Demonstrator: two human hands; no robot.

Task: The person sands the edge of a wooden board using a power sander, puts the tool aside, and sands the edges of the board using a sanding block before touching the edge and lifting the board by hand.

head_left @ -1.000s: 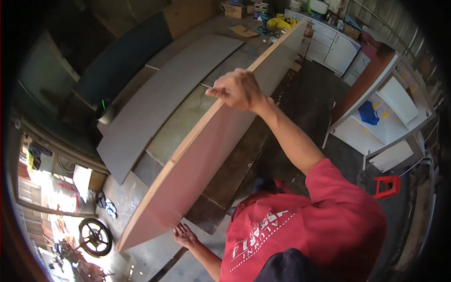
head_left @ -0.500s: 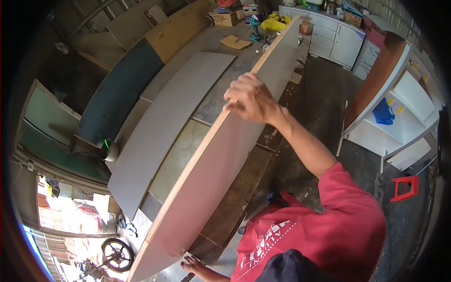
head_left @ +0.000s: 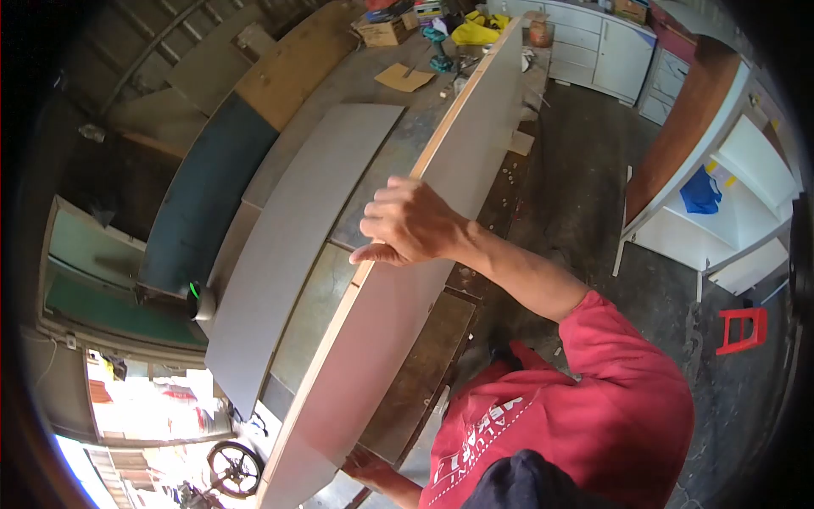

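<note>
A long pale laminated board (head_left: 373, 348) stands on its long edge, tilted, its thin wooden top edge running from the far bench to the lower left. My right hand (head_left: 411, 222) is wrapped over that top edge near the middle, thumb on the near end side. Low down at the board's lower edge is my left hand (head_left: 366, 468), in shadow and partly hidden, seemingly holding the board there. Beyond the board, a flat grey panel (head_left: 297, 229) lies on the workbench (head_left: 318, 293).
A cordless drill (head_left: 438, 51), a cardboard piece (head_left: 404, 78) and a yellow cloth (head_left: 479, 30) lie toward the bench's far end. To the right stand a white cabinet (head_left: 678, 233) and a red stool (head_left: 742, 331). A wheel (head_left: 235, 469) shows at lower left.
My right hand has shifted along the board's top edge toward the near end. My left hand stays low by the board, its fingers now harder to see. The view has turned slightly.
</note>
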